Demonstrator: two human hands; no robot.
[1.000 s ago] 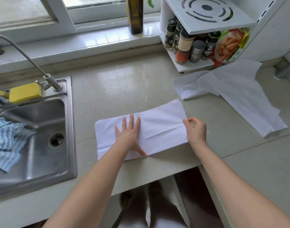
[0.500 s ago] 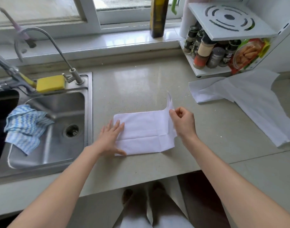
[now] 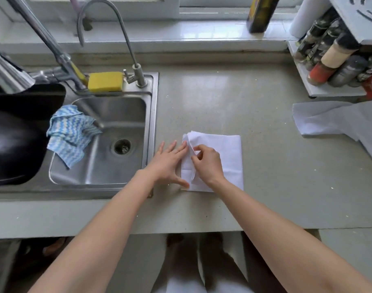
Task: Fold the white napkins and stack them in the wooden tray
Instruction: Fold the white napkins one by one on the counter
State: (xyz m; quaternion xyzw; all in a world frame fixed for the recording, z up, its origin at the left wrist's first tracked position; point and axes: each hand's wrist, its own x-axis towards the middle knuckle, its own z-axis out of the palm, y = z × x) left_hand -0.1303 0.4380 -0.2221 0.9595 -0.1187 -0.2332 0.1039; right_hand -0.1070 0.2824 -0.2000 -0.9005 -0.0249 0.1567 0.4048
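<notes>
A white napkin (image 3: 225,157) lies folded into a near square on the grey countertop (image 3: 223,98), right of the sink. My right hand (image 3: 206,163) pinches the folded-over edge at the napkin's left side, holding it a little raised. My left hand (image 3: 170,163) lies flat with straight fingers at the napkin's left edge, fingertips and thumb touching it. More unfolded white napkins (image 3: 337,121) lie spread at the right edge of the view. No wooden tray is in view.
A steel sink (image 3: 100,174) with a blue striped cloth (image 3: 69,132) and a yellow sponge (image 3: 106,81) is at the left, with a black pan (image 3: 16,134) beside it. A spice rack (image 3: 333,60) stands back right. A dark bottle (image 3: 261,13) stands on the sill.
My right hand has carried the napkin's right end over to the left, halving it into a near square. My left hand slid to the left edge. The view shifted left.
</notes>
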